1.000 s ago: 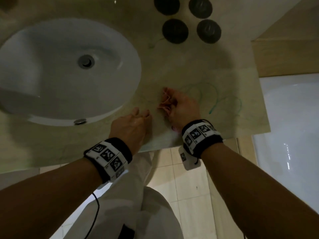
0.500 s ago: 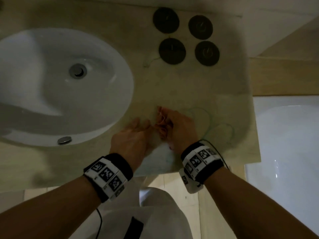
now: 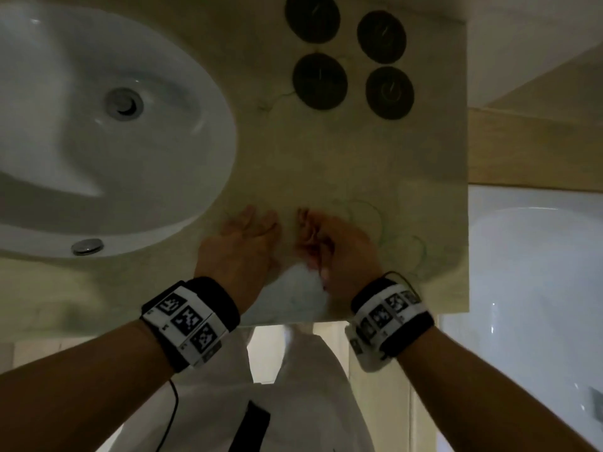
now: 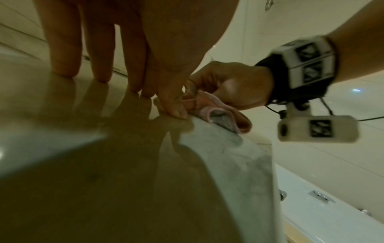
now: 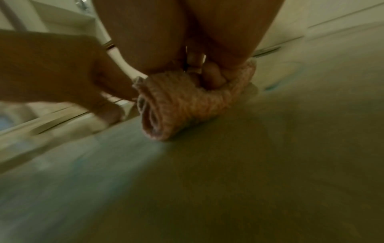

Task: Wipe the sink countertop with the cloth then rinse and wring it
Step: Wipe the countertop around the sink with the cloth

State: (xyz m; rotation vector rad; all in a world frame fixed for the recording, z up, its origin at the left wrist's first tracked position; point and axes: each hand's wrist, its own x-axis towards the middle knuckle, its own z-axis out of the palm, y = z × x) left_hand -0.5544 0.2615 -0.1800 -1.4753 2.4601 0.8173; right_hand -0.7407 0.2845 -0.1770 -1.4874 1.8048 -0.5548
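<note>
A folded pink cloth [image 5: 187,102] lies on the beige countertop [image 3: 326,164], gripped by my right hand [image 3: 329,246] with the fingers curled over it. In the left wrist view the cloth [image 4: 220,113] shows under that right hand [image 4: 228,87]. My left hand [image 3: 241,243] rests flat on the counter just left of the cloth, fingers straight, its thumb [image 4: 172,105] touching the cloth's edge. Green scribble marks [image 3: 391,236] run on the counter right of my right hand. The white sink basin [image 3: 98,151] sits to the left.
Four dark round discs [image 3: 349,57] lie at the back of the counter. The sink drain [image 3: 124,104] and an overflow button [image 3: 87,246] show in the basin. A white bathtub [image 3: 535,282] stands to the right, past the counter's edge. Tiled floor lies below the front edge.
Both hands have slid toward the counter's front edge with the cloth in the right hand; the view has tilted so the discs and sink sit lower and larger.
</note>
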